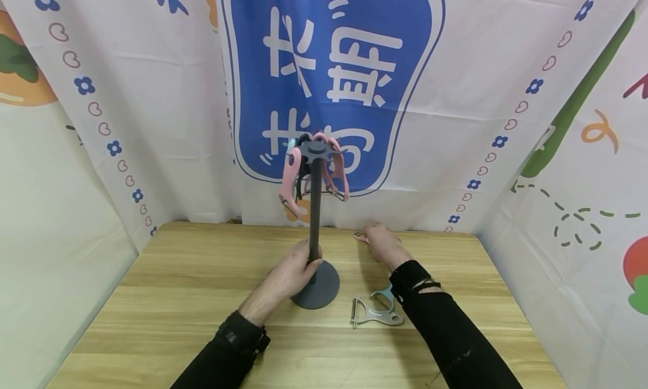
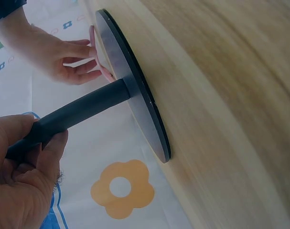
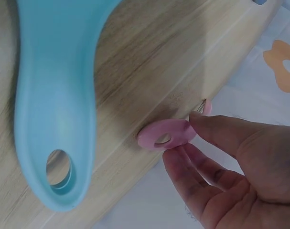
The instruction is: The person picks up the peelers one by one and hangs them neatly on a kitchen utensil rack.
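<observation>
My left hand [image 1: 292, 268] grips the lower pole of a dark grey stand [image 1: 315, 209], just above its round base. Pink, black and light blue peelers hang from the hooks at its top, among them a pink peeler [image 1: 289, 178] on the left. Near the table's back edge, my right hand [image 1: 383, 245] pinches another pink peeler [image 3: 166, 134] by its handle between thumb and fingers. Its handle hole faces the right wrist camera. On the table under my right forearm lie a grey peeler [image 1: 382, 317] and a light blue peeler [image 3: 59, 105], the latter partly hidden by the sleeve in the head view.
The wooden table [image 1: 202, 299] reaches back to a white printed curtain [image 1: 486, 74] with a large blue sign. Similar printed cloth hangs along the left and right sides. The stand's round base [image 1: 324, 290] rests near the middle of the table.
</observation>
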`<state>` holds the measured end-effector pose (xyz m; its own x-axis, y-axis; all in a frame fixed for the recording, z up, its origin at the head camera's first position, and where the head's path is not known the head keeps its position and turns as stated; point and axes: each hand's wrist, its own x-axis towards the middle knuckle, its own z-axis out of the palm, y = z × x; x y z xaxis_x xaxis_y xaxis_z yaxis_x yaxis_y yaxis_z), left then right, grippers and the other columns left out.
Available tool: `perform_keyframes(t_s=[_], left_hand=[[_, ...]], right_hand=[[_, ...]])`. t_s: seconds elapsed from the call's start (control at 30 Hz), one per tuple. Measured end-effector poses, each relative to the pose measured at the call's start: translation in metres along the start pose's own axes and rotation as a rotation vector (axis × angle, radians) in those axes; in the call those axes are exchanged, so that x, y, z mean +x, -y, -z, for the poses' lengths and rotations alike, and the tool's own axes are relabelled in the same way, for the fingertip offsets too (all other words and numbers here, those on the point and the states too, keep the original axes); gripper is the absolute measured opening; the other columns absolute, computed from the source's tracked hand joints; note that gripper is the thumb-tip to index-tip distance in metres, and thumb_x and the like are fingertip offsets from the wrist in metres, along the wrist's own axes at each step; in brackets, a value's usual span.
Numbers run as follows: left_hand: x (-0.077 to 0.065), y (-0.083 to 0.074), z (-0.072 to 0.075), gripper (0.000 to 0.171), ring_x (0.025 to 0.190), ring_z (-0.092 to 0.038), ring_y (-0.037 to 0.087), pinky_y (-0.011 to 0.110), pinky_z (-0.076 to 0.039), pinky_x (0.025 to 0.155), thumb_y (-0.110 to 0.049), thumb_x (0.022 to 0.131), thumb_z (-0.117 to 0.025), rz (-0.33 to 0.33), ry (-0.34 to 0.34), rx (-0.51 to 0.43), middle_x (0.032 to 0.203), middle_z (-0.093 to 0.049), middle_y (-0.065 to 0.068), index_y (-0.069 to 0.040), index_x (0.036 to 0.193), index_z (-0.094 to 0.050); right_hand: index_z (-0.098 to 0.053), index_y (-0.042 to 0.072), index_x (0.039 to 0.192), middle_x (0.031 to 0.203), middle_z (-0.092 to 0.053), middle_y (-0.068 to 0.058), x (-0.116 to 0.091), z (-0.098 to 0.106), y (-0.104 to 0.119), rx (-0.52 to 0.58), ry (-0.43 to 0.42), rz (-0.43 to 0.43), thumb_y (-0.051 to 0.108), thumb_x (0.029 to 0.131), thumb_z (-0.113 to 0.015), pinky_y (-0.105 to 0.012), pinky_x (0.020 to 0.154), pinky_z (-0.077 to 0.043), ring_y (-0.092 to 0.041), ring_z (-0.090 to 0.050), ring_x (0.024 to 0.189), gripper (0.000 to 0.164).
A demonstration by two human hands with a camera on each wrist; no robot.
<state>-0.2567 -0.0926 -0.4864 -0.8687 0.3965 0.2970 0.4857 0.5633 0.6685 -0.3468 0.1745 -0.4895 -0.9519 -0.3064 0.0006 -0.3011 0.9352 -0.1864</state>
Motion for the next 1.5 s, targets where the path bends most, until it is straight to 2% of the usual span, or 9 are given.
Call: perform_keyframes(t_s=[0.2,0.37,0.6,0.8,0.93,1.13,1.3,1.5], left_hand=[[0.0,0.001,-0.001,0.009,0.086,-0.059,0.013,0.033,-0.053,0.072,-0.012,0.102,-0.066,0.004,0.005,0.003,0.096,-0.057,0.0,-0.013,0.106,-0.058],[0.0,0.001,0.0,0.009,0.086,-0.059,0.012,0.033,-0.053,0.072,-0.012,0.102,-0.066,0.009,0.004,0.002,0.096,-0.057,0.0,-0.014,0.106,-0.058],[0.0,0.002,-0.001,0.009,0.085,-0.059,0.012,0.033,-0.053,0.071,-0.013,0.102,-0.066,0.008,0.001,0.004,0.096,-0.057,-0.001,-0.015,0.105,-0.058],[0.0,0.003,-0.001,0.009,0.086,-0.059,0.012,0.033,-0.053,0.072,-0.012,0.102,-0.066,0.008,0.002,0.001,0.096,-0.057,-0.001,-0.015,0.105,-0.057],[0.0,0.003,-0.001,0.01,0.087,-0.059,0.012,0.033,-0.053,0.072,-0.012,0.102,-0.066,0.002,-0.001,0.002,0.096,-0.057,-0.001,-0.016,0.105,-0.057],[0.0,0.003,-0.001,0.01,0.086,-0.059,0.013,0.034,-0.053,0.073,-0.012,0.102,-0.066,-0.004,0.0,-0.001,0.096,-0.057,0.0,-0.015,0.105,-0.057],[0.0,0.002,-0.001,0.01,0.086,-0.059,0.013,0.035,-0.053,0.073,-0.01,0.101,-0.066,-0.005,0.003,-0.006,0.097,-0.057,0.0,-0.013,0.106,-0.057],[0.0,0.003,-0.001,0.01,0.086,-0.058,0.013,0.034,-0.053,0.073,-0.01,0.102,-0.065,-0.006,0.005,-0.002,0.097,-0.057,0.0,-0.013,0.106,-0.057]], right_hand=[[-0.072,0.002,0.112,0.104,-0.068,-0.015,0.0,-0.003,-0.005,0.025,-0.025,0.055,0.009,0.102,-0.062,-0.048,0.087,-0.056,-0.031,-0.062,0.098,0.016],[-0.072,0.001,0.112,0.105,-0.069,-0.016,-0.002,-0.003,-0.008,0.063,-0.014,0.094,0.011,0.102,-0.063,-0.048,0.092,-0.055,-0.032,-0.063,0.1,0.017],[-0.072,0.002,0.109,0.105,-0.07,-0.018,-0.006,-0.002,-0.015,0.087,-0.008,0.171,0.002,0.098,-0.065,-0.046,0.087,-0.056,-0.03,-0.063,0.095,0.013],[-0.073,0.003,0.106,0.103,-0.072,-0.016,-0.01,-0.002,-0.022,0.079,-0.03,0.318,-0.004,0.094,-0.069,-0.045,0.085,-0.056,-0.03,-0.064,0.094,0.015],[-0.073,0.005,0.108,0.106,-0.072,-0.013,-0.012,-0.002,-0.025,0.06,-0.03,0.384,-0.004,0.094,-0.069,-0.043,0.085,-0.056,-0.028,-0.066,0.097,0.017],[-0.075,0.011,0.112,0.109,-0.07,-0.008,-0.013,-0.005,-0.03,0.057,0.002,0.419,0.002,0.098,-0.067,-0.041,0.087,-0.056,-0.024,-0.064,0.1,0.018],[-0.075,0.014,0.109,0.106,-0.069,-0.003,-0.011,-0.006,-0.032,0.049,0.01,0.504,0.011,0.099,-0.069,-0.038,0.085,-0.056,-0.018,-0.064,0.097,0.012],[-0.074,0.014,0.104,0.104,-0.067,-0.004,-0.009,-0.008,-0.033,0.079,0.002,0.615,0.011,0.096,-0.073,-0.033,0.08,-0.055,-0.014,-0.06,0.093,0.009]])
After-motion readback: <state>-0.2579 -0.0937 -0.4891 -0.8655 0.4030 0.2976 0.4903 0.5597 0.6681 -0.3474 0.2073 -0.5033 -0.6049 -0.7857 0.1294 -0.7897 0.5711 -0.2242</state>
